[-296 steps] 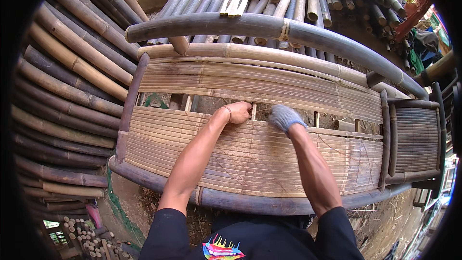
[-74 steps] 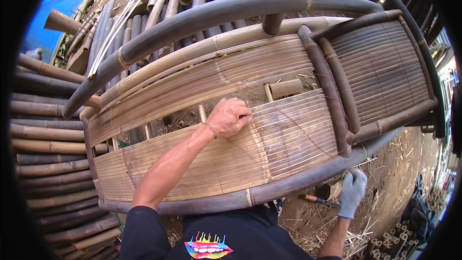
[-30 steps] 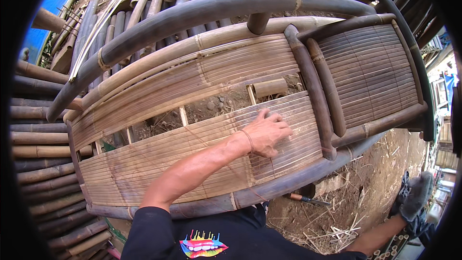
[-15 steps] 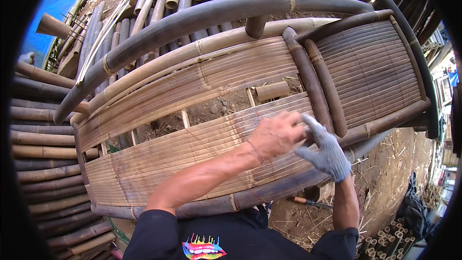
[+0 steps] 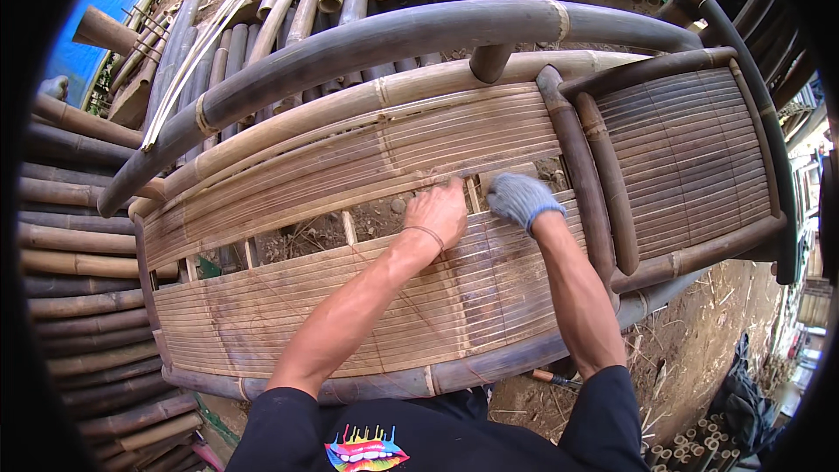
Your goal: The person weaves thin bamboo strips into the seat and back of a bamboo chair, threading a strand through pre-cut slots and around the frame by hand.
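Observation:
A long bamboo bench (image 5: 489,22) lies across the view, its seat made of two slatted panels with a gap between them. My bare left hand (image 5: 437,212) is at this gap, over the edge of the near slat panel (image 5: 350,315); its fingers are bent together near the far slat panel (image 5: 297,183), and what they hold is hidden. To its right, my right hand (image 5: 520,200), in a grey knit glove, is curled closed over the gap; its fingertips are out of sight. Thin reddish cord (image 5: 288,284) runs loosely over the near slats.
A raised slatted headrest (image 5: 686,140) forms the bench's right end. Stacked bamboo poles (image 5: 83,262) line the left side, with more poles (image 5: 306,9) behind. A tool with an orange-brown handle (image 5: 549,377) lies on the ground below the front rail. Cut bamboo pieces (image 5: 695,446) sit lower right.
Both hands were together above the near panel by the headrest. They have moved apart and away from me to the gap, the left one also leftward. The view has shifted slightly.

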The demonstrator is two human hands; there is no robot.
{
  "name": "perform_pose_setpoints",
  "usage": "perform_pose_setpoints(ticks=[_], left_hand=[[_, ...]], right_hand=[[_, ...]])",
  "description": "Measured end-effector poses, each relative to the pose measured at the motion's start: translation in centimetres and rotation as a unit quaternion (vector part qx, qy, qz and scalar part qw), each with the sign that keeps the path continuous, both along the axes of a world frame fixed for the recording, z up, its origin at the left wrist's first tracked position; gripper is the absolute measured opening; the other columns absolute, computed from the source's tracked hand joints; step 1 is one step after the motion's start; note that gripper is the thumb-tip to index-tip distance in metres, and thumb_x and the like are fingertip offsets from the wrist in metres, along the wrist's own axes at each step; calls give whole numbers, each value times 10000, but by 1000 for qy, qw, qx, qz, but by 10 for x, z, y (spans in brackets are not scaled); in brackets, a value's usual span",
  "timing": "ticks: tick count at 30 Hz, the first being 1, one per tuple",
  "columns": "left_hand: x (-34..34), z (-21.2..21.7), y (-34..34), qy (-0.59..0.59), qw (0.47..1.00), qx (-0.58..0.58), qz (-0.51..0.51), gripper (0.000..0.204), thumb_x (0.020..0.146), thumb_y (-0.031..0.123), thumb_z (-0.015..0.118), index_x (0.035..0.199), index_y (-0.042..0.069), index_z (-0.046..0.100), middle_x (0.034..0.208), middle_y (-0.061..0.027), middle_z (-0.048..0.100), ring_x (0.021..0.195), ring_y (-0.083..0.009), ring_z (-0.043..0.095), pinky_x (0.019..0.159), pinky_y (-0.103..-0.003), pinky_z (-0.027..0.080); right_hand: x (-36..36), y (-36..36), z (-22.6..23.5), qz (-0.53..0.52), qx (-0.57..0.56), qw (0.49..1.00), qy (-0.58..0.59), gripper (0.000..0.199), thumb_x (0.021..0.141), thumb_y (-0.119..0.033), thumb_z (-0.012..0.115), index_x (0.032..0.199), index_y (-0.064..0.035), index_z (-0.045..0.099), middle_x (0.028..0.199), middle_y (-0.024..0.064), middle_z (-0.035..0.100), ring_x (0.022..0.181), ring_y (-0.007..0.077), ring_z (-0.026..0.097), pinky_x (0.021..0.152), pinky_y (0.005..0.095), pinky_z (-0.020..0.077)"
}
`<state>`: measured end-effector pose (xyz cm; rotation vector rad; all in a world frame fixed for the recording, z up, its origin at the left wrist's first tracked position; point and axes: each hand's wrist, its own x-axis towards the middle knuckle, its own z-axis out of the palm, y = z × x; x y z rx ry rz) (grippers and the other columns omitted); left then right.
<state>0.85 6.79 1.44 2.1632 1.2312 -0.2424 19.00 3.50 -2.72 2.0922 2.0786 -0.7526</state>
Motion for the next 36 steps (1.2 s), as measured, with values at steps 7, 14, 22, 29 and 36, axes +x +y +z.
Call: perform_pose_setpoints(ticks=[7, 14, 22, 29, 36], left_hand=[[-1, -49, 23, -152, 969, -177, 75, 272, 862, 197, 673, 936, -62, 702, 842, -203, 707, 805, -252, 661, 768, -370, 516], [-13, 4, 6, -332, 888, -306, 83, 293, 922, 327, 714, 987, 50, 786, 888, -38, 735, 879, -145, 651, 808, -334, 515], [-7, -20, -13, -104, 987, -60, 110, 497, 1017, 398, 478, 949, -28, 725, 996, -253, 723, 904, -379, 685, 863, -481, 527], [-10, -44, -54, -142, 971, 192, 29, 401, 1056, 355, 443, 824, 94, 640, 722, -112, 664, 718, -327, 644, 792, -454, 451], [-10, -44, -52, -167, 969, 180, 10, 357, 1049, 322, 454, 867, 81, 643, 757, -115, 673, 772, -329, 655, 870, -468, 449]], right_hand=[[22, 13, -27, 60, -40, 979, 189, 318, 842, -240, 579, 1035, -30, 718, 1050, 230, 701, 948, 399, 667, 877, 463, 526], [-3, -68, 61, -43, 251, 915, 313, 243, 888, -240, 710, 1012, -32, 735, 1019, 131, 716, 967, 325, 674, 890, 415, 537], [133, -270, 131, -233, 454, 447, 735, 159, 1069, -162, 479, 1011, -50, 575, 652, -46, 306, 519, 62, 270, 819, 328, 509], [104, -234, 114, -325, 408, 810, -267, 401, 888, -222, 723, 1242, -55, 637, 1204, 147, 647, 1157, 315, 587, 991, 440, 476], [5, -82, 25, -89, 267, 959, -38, 434, 950, -350, 615, 1235, -23, 620, 1055, 176, 707, 1041, 374, 652, 1121, 509, 377]])
